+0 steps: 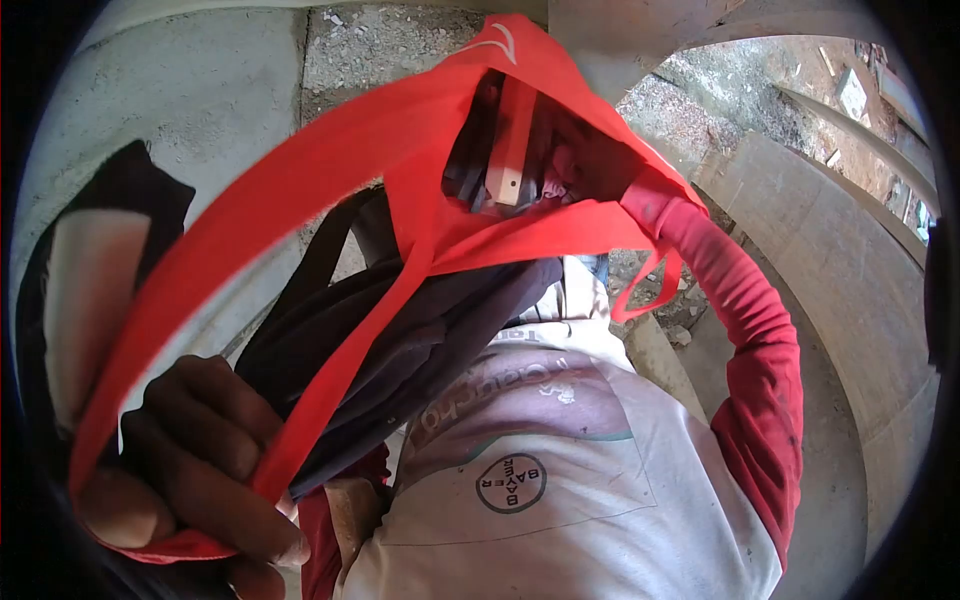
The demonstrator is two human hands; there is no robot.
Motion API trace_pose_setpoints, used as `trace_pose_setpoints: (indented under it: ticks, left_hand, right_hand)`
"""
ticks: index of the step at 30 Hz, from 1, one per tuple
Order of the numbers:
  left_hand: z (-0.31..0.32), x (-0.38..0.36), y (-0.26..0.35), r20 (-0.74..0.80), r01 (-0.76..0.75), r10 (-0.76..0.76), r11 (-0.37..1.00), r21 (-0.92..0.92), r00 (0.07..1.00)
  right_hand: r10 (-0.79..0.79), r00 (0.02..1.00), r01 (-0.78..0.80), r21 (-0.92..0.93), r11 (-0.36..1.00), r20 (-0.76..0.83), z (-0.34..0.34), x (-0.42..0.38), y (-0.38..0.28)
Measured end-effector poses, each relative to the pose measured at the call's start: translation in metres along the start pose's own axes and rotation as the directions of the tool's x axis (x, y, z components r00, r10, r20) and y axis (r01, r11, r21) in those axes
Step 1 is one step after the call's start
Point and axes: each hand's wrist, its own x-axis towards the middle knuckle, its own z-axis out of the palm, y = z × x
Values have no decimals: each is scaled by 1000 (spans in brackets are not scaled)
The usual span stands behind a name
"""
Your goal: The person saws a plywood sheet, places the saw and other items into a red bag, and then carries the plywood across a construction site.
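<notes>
The left hand is curled tight round the straps of a red bag, low at the left. The bag hangs open up top w/ a wood stick & dark stuff inside. The right hand is deep in the bag, so can't tell if it's open or shut; only the red sleeve shows. A dark cloth hangs under the bag. White shirt below, gray wall behind, wood boards on the right.

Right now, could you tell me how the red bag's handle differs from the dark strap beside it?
The red handle is bright and pulled taut from the bag up into the left hand, whose fingers close on it. The dark strap is nearly black, narrower and lies beneath it. Both run the same diagonal way.
</notes>
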Motion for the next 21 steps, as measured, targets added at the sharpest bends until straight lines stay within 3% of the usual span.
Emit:
trace_pose_setpoints:
  ticks: [1,2,3,4,7,8,9,10,11,12,13,16,21]
  left_hand:
    - [3,2,-2,-60,-4,3,1000,-19,998]
    - [11,2,-9,-193,6,-13,999,-36,981]
    - [22,4,-16,-365,7,-33,997,-73,931]
    - [30,5,-24,-486,12,-51,996,-84,873]
    - [35,9,-34,-594,-13,-32,997,-71,804]
    - [38,11,-38,-625,-34,-17,997,-69,780]
    - [39,13,-38,-642,-52,0,997,-62,767]
    - [40,12,-38,-655,-68,17,996,-54,755]
    - [40,12,-37,-656,-82,24,995,-59,755]
    - [32,11,-32,-581,-47,-9,995,-82,814]
    - [30,11,-33,-576,-49,-10,995,-86,817]
    - [36,10,-45,-552,-47,68,998,52,831]
    - [19,5,-39,-366,11,1,999,30,931]
  right_hand:
    - [-1,1000,1,5,1000,8,0,-1,0]
    - [213,935,-192,-100,976,285,0,-5,-3]
    - [418,750,-334,-253,908,512,1,-10,-8]
    - [417,744,-335,-249,909,522,-2,-15,-11]
    - [407,725,-401,-139,905,556,-20,-16,-8]
    - [144,941,-134,-54,990,306,-18,-25,-2]
    - [-157,988,157,-49,986,14,-18,-33,4]
    - [-150,988,151,-43,988,21,-17,-43,7]
    - [-88,988,72,127,989,124,-28,-44,4]
    - [-42,972,-26,283,959,232,-34,-44,1]
    - [-9,956,-94,336,937,292,-39,-45,3]
    - [27,936,-164,369,915,350,-41,-56,-3]
    - [111,950,-211,338,917,291,-39,-66,-9]
